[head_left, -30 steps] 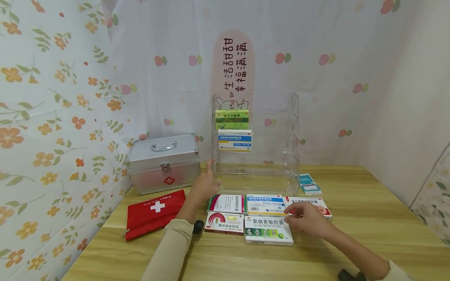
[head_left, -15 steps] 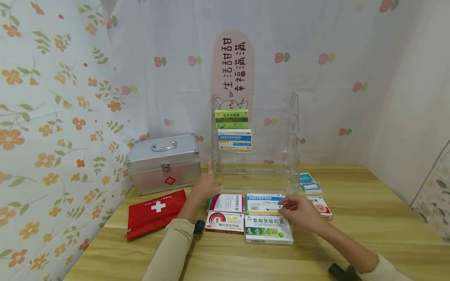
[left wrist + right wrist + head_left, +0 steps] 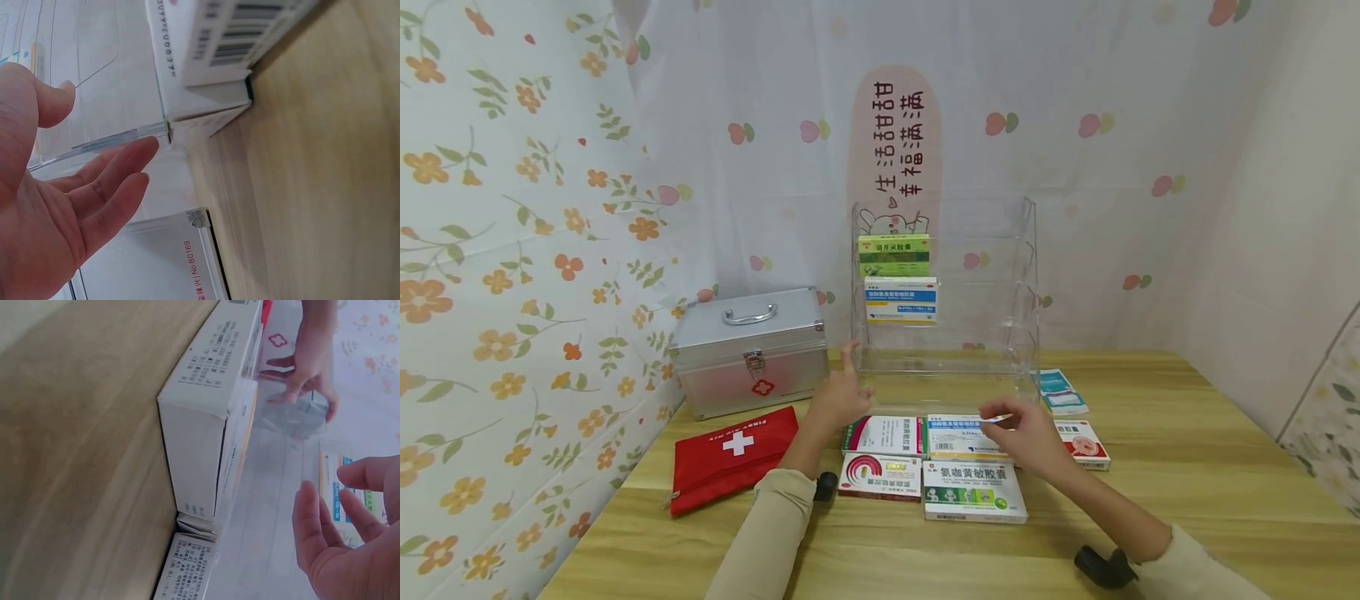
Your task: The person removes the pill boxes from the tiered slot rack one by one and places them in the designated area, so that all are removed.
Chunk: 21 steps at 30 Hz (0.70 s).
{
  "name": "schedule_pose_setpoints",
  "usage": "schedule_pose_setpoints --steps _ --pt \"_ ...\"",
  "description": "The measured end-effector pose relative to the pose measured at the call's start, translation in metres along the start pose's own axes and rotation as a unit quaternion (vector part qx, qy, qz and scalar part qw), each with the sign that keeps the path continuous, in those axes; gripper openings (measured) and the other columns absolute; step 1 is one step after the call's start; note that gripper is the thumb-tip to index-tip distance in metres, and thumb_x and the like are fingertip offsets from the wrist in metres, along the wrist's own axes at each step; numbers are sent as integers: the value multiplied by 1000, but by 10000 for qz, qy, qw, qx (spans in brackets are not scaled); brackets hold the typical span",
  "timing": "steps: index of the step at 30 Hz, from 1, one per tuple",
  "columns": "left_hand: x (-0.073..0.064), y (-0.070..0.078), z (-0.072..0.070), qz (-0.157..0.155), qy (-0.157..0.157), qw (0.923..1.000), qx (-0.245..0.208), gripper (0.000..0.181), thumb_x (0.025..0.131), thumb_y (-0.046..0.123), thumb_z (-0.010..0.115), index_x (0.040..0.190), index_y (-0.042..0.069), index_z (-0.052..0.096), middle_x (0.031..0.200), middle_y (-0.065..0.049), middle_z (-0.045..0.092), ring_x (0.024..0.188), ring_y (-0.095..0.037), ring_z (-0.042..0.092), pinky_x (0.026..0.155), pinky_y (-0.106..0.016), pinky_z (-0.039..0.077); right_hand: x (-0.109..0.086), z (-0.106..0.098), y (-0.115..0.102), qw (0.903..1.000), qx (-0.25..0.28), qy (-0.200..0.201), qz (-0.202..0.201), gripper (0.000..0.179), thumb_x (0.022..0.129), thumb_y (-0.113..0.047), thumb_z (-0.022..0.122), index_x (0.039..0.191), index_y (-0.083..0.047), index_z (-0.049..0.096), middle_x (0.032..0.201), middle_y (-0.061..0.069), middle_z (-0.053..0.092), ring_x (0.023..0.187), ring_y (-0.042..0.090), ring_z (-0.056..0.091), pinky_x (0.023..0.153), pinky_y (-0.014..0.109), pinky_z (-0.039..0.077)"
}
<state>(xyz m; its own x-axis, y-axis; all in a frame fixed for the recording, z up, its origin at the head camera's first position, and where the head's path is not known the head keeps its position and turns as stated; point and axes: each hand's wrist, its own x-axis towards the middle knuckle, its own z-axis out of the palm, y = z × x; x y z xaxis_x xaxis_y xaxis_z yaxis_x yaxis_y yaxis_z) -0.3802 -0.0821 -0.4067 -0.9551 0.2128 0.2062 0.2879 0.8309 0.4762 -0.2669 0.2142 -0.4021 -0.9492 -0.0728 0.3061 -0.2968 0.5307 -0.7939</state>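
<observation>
A clear acrylic tiered rack (image 3: 955,358) stands at the middle back. My left hand (image 3: 841,396) is at its left side; in the left wrist view the hand's (image 3: 56,206) thumb and fingers lie spread on either side of the panel edge. My right hand (image 3: 1030,437) hovers over a blue-and-white medicine box (image 3: 958,437) on the table, fingers loosely bent. Nothing shows in that hand (image 3: 350,531) in the right wrist view. Around it lie a green-and-white medicine box (image 3: 973,492) and a red-and-white medicine box (image 3: 1084,443), partly hidden by the hand.
The rack bears a green medicine box (image 3: 893,258) above another blue-and-white box (image 3: 901,302). More boxes (image 3: 880,477) lie front left. A silver first-aid case (image 3: 748,358) and red first-aid pouch (image 3: 733,458) are at left, a teal-and-white packet (image 3: 1062,392) right of the rack.
My right hand has moved left and slightly away from me, from beside the red-and-white box to over the blue-and-white one. The left hand has stayed at the rack's side.
</observation>
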Motion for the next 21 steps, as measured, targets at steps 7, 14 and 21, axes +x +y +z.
schedule_pose_setpoints --steps 7,14,21 --pt "-2 2 -1 -12 18 10000 29 86 93 25 66 152 24 3 62 -9 53 51 -23 51 48 -35 42 10 1 -4 9995 -73 229 -197 20 89 -5 70 109 0 70 107 18 69 90 28 69 67 25 56" --pt "-4 4 -3 -82 -58 9999 18 86 93 26 65 153 24 3 61 -9 52 49 -22 49 47 -35 42 23 1 -8 9984 -104 405 -392 24 90 -7 69 113 -1 70 115 19 68 97 33 69 75 35 58" --pt "-3 4 -1 -160 -36 9999 33 87 93 26 66 152 27 1 61 -8 50 49 -22 49 47 -34 42 36 0 -5 9973 -233 415 -565 30 92 -10 68 121 -2 67 122 20 65 104 35 67 70 30 57"
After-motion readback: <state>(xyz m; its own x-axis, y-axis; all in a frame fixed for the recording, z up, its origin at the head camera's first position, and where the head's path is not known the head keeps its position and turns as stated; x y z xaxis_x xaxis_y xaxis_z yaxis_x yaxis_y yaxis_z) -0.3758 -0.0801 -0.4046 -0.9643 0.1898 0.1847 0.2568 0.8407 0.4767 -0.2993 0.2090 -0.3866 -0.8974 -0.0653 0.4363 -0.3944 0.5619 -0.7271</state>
